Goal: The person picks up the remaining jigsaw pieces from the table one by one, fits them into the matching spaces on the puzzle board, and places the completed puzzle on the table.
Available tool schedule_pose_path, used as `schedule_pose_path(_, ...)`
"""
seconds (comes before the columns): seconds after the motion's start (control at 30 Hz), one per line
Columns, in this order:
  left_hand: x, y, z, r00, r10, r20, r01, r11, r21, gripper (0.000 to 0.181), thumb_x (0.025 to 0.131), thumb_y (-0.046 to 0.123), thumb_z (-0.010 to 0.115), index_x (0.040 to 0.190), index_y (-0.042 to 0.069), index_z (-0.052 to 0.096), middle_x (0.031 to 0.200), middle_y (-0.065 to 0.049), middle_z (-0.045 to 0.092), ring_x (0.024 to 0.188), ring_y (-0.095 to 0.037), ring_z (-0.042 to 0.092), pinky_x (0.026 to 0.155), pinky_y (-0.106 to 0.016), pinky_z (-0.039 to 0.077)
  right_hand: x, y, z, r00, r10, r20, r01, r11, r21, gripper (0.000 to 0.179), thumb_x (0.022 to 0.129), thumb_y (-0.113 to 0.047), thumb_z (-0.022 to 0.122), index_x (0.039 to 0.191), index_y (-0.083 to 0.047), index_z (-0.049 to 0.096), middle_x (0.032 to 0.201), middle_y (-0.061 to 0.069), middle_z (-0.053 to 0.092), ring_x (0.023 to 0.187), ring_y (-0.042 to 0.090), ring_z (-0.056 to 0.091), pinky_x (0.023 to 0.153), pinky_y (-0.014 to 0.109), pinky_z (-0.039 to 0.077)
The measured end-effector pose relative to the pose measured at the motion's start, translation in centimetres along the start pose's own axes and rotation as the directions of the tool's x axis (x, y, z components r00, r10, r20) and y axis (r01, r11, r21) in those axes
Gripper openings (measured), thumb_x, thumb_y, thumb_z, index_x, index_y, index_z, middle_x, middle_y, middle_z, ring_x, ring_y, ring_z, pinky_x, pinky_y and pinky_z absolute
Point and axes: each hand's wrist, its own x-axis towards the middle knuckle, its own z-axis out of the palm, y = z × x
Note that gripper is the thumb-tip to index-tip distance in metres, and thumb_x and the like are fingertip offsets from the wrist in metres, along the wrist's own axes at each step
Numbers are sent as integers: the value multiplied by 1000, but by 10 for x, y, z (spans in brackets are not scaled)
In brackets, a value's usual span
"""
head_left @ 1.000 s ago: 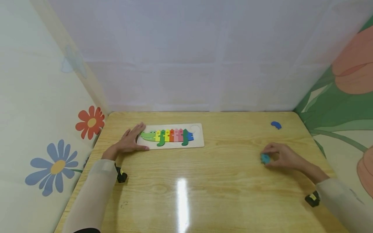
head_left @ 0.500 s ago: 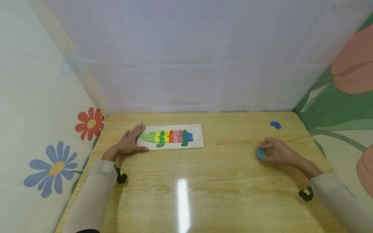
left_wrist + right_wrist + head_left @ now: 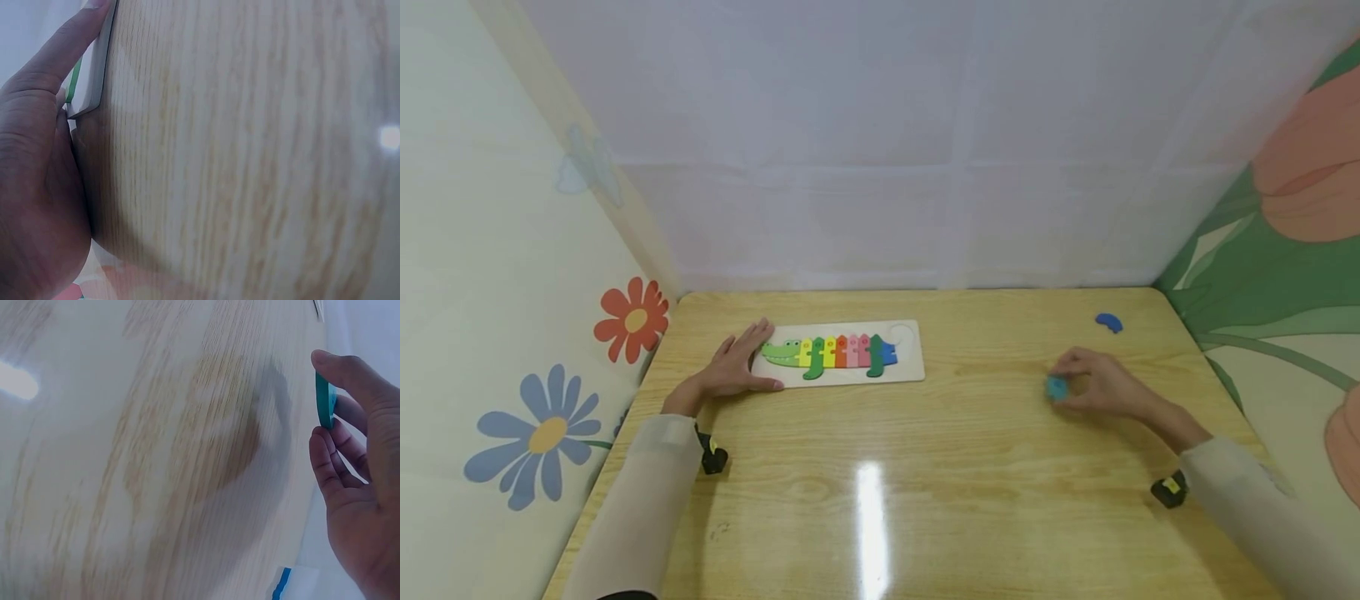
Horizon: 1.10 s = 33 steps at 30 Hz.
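At the left of the table, a wooden crocodile puzzle board (image 3: 912, 367) lies flat with its colourful pieces in a row and a bare tail outline at its right end. My left hand (image 3: 727, 370) rests against the board's left end, thumb straight along the near edge and fingers straight at the far corner. In the left wrist view the thumb (image 3: 56, 53) lies along the board's side. On the right, my right hand (image 3: 1101, 382) pinches a small teal puzzle piece (image 3: 1057, 387) between thumb and fingers. The right wrist view shows the teal piece edge-on, its shadow on the wood.
A dark blue curved puzzle piece (image 3: 1108, 322) lies near the table's far right corner. The wooden table (image 3: 970, 467) ends at a pale cloth wall (image 3: 880, 217) behind, with flower-printed panels at both sides. A light reflection crosses the table's front middle.
My right hand has moved left and slightly away from me, carrying the teal puzzle piece. The left hand and the puzzle board stay in place.
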Motion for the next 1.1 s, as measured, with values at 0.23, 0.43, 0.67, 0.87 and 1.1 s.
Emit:
schedule_pose_path(0.23, -1, 3, -3, 999, -36, 18, 36, 999, 20, 124, 86, 56, 84, 170, 3, 10, 178, -21, 0, 163, -42, -5, 125, -67, -9, 8, -4, 2, 998, 55, 23, -55, 998, -11, 46, 75, -16, 98, 115, -1, 81, 107, 1, 70, 97, 22, 69, 86, 44, 60)
schedule_pose_path(0.43, -2, 1, -1, 1000, -13, 5, 13, 1000, 15, 125, 86, 60, 82, 169, 1, 10, 177, -22, 0, 163, -42, -5, 124, -67, -9, 15, -7, 6, 998, 61, 15, -61, 998, -16, 45, 75, -18, 98, 113, -2, 81, 106, 1, 70, 97, 22, 68, 87, 44, 59)
schedule_pose_path(0.67, -1, -2, 2, 1000, 28, -9, -27, 1000, 7, 125, 85, 60, 82, 169, 0, 12, 176, -24, 2, 162, -45, -3, 122, -71, -9, 22, -12, 12, 997, 80, 7, -80, 997, -3, 45, 73, -14, 98, 113, -1, 81, 105, 2, 70, 97, 22, 68, 88, 42, 59)
schedule_pose_path(0.87, 3, -5, 2, 1000, -13, 8, 13, 999, 32, 123, 86, 56, 83, 170, 3, 11, 178, -20, 1, 163, -42, -4, 125, -67, -8, 28, -14, 16, 993, 116, 15, -116, 993, 22, 47, 75, -17, 98, 115, -2, 80, 107, 3, 70, 99, 23, 67, 91, 46, 58)
schedule_pose_path(1.1, -2, 8, -4, 999, -37, 27, 36, 999, 27, 121, 87, 53, 83, 169, 1, 11, 177, -23, 0, 163, -45, -5, 124, -68, -8, 33, -16, 23, 996, 92, -13, -91, 995, 32, 46, 73, -16, 99, 113, -3, 81, 106, 3, 70, 98, 22, 67, 90, 43, 57)
